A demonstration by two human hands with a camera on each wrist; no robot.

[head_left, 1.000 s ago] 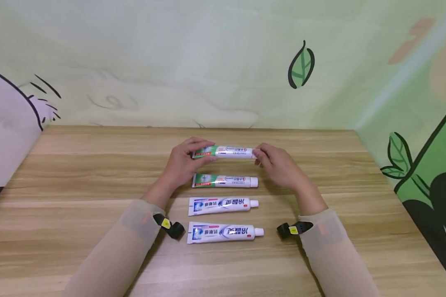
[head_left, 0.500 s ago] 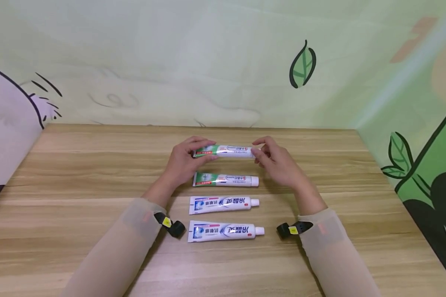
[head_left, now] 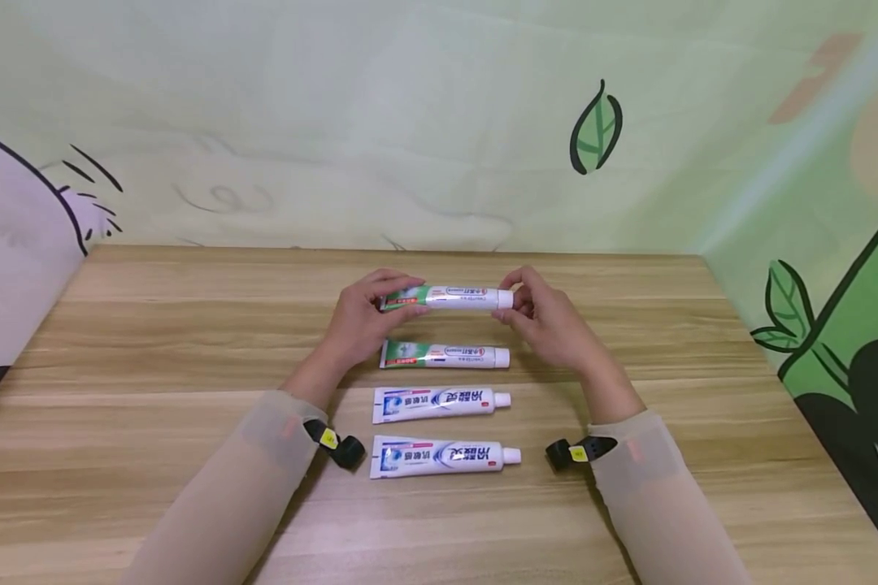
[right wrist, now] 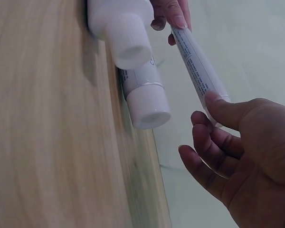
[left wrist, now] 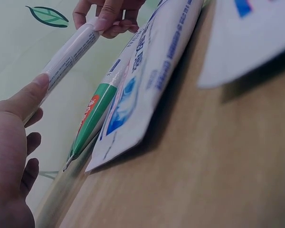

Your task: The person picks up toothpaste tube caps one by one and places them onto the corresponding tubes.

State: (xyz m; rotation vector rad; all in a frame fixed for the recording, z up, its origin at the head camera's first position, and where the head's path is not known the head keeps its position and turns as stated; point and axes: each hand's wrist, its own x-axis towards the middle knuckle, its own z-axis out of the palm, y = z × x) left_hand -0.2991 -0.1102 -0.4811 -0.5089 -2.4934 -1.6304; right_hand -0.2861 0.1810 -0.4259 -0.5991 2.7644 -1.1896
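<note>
In the head view a green-and-white toothpaste tube (head_left: 464,298) is held level above the far part of the wooden table. My left hand (head_left: 358,315) grips its flat green end between thumb and fingers. At the white cap, my right hand (head_left: 549,321) pinches with thumb and forefinger; the other fingers curl loosely below in the right wrist view. Nearer lies a matching green-and-white toothpaste tube (head_left: 457,356). Two white-and-blue toothpaste tubes follow, one in the middle (head_left: 439,404) and one closest (head_left: 439,457). All caps point right. The left hand hides part of the held tube's end.
The wooden table (head_left: 190,341) ends at a pale green wall cloth (head_left: 410,146) printed with leaves. Black wrist cameras sit on both wrists, the left camera (head_left: 347,452) close to the flat end of the nearest tube.
My right fingers have shifted about the cap and spread a little, so more of the cap shows. My left hand and the held tube stay nearly in place.
</note>
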